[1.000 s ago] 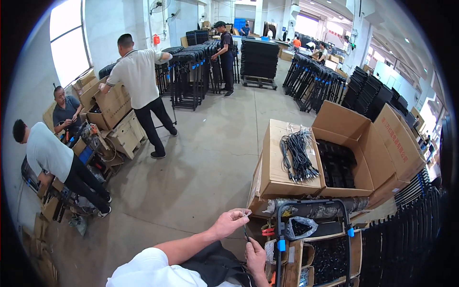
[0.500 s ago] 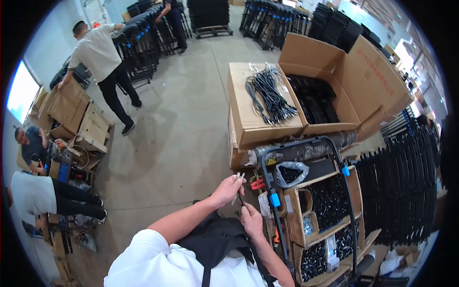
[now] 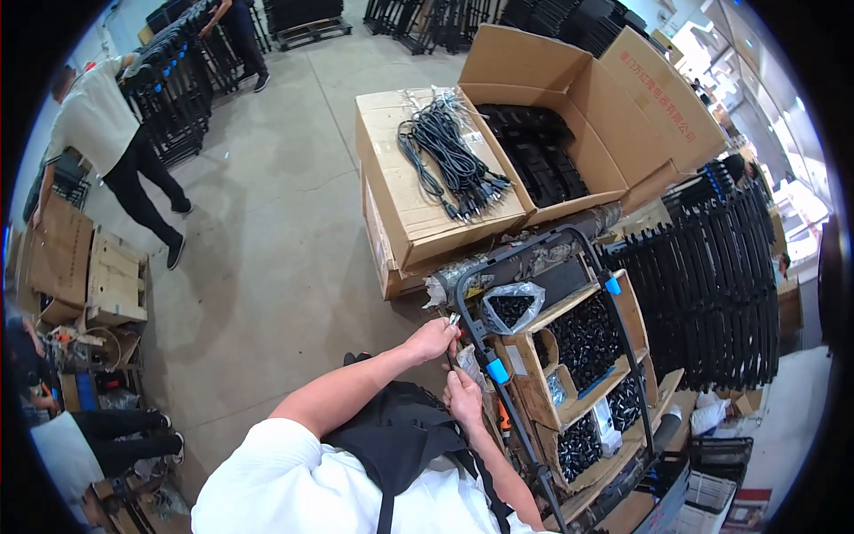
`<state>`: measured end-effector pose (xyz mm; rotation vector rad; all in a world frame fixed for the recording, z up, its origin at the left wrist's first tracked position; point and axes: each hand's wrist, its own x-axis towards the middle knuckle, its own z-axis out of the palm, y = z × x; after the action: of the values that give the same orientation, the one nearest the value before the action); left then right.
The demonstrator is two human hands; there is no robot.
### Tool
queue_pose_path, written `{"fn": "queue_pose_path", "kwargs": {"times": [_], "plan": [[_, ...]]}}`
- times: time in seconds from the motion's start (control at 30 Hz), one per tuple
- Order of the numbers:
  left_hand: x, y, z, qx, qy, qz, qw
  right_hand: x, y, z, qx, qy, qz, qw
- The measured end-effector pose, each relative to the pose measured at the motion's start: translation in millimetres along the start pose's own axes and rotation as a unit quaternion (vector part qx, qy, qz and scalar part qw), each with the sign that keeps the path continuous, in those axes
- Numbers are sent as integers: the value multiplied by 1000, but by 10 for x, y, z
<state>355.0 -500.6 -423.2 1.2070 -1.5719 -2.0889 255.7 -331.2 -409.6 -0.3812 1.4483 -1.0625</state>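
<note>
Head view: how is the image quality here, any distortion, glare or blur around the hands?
Head view: strong fisheye bend, black corners, the cardboard box edges curve; lighting even and soft, with washed-out glare at the upper right rim; left hand and right hand reasonably sharp, the small item between them too tiny to identify.

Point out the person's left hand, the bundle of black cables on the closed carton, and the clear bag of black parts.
left hand (image 3: 433, 339), head view, on the back of the hand.
bundle of black cables (image 3: 449, 153), head view, mid-bundle.
clear bag of black parts (image 3: 513, 305), head view, on the bag's middle.
</note>
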Motion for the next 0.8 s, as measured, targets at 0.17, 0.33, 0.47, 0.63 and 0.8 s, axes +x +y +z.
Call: {"fn": "queue_pose_path", "kwargs": {"times": [0.17,0.33,0.47,0.63,0.8], "plan": [[146,84,-31,41,-74,-9,996,59,54,17,24,30,8,999],[189,168,-89,119,-100,-18,988,94,120,78,0,56,15,998],[271,100,-128,199,-93,35,975,77,77,179,-13,70,17,997],[333,304,-281,242,-184,16,952,65,46,208,-39,50,-5,998],[557,243,-459,238,-251,-5,938,108,-115,348,-58,45,-2,997]]}}
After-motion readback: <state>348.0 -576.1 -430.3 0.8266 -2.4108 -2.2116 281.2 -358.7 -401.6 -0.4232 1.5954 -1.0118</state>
